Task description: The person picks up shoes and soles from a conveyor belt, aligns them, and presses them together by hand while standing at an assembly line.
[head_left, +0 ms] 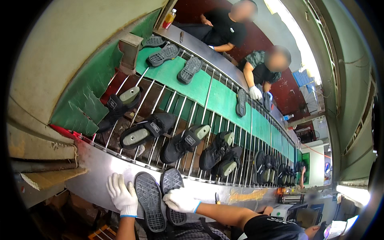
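Two black shoe soles lie side by side at the metal ledge (pixel 94 168), with their lattice treads facing up. My left hand (pixel 122 195), in a white glove, rests with fingers spread beside the left sole (pixel 150 202); its thumb is close to that sole's edge. My right hand (pixel 181 200), gloved too, is closed on the right sole (pixel 172 180) and covers its middle. Just beyond, black shoes on pale lasts sit on a rack of metal rods, among them one shoe (pixel 146 130) and another shoe (pixel 184 144).
Behind the rods (pixel 206 108) runs a green belt (pixel 220 94) carrying several dark soles, one sole (pixel 190 70) among them. Two people sit across it; one gloved hand (pixel 255 93) is by a dark shoe part. A bottle (pixel 169 19) stands on the far ledge. Torn green sheeting (pixel 80 96) hangs left.
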A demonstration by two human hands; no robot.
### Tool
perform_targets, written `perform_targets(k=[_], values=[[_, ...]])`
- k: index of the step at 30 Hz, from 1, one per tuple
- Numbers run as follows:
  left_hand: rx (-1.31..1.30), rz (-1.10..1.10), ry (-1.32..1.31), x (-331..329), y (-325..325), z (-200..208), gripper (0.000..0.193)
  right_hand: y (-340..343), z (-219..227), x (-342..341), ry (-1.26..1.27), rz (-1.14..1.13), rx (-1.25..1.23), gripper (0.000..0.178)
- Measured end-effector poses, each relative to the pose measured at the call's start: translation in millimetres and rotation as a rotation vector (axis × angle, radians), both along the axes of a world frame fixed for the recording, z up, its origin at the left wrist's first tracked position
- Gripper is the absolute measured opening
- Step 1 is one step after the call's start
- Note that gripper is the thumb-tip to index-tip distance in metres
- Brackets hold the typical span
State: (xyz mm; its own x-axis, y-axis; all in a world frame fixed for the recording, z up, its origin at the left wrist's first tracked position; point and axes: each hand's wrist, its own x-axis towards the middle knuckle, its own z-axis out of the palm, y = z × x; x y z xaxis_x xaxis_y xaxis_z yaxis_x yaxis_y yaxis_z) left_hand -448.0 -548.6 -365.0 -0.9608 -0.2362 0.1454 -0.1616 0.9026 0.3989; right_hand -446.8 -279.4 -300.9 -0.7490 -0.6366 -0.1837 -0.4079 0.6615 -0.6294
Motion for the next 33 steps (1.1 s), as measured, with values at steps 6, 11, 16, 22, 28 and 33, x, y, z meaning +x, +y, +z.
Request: perform_targets(k=[6, 11, 16, 22, 28, 33], values=[[0.028, -0.046, 0.065, -0.7, -2.3, 1.1, 0.048, -8.4, 15.9, 1.2, -0.016, -0.060, 0.041, 0.015], [0.064, -0.095, 0.120, 3.0, -8.3, -4.9, 0.046, -23.3, 15.2, 18.6, 0.099, -0.216, 0.068, 0.015], [0.084, -0.101, 0.103, 5.8, -12.3, -4.5, 0.047, -18.1, 7.3, 43.5, 0.372, -0.631, -0.116, 0.031], [0.094, -0.110, 0.102, 4.5, -15.4, -2.6, 0.047, 17.7, -30.2, 74.4, 0.368, -0.783, 0.167, 0.046], [0.080, -0.111, 0.100, 2.3, -18.4, -1.8, 0.047, 12.5, -36.3, 72.0, 0.431, -0.733, 0.253, 0.044], [0.092, -0.117, 0.091, 0.3, -20.9, -1.2, 0.045, 13.3, -45.1, 74.6, 0.434, -0.748, 0.258, 0.045]])
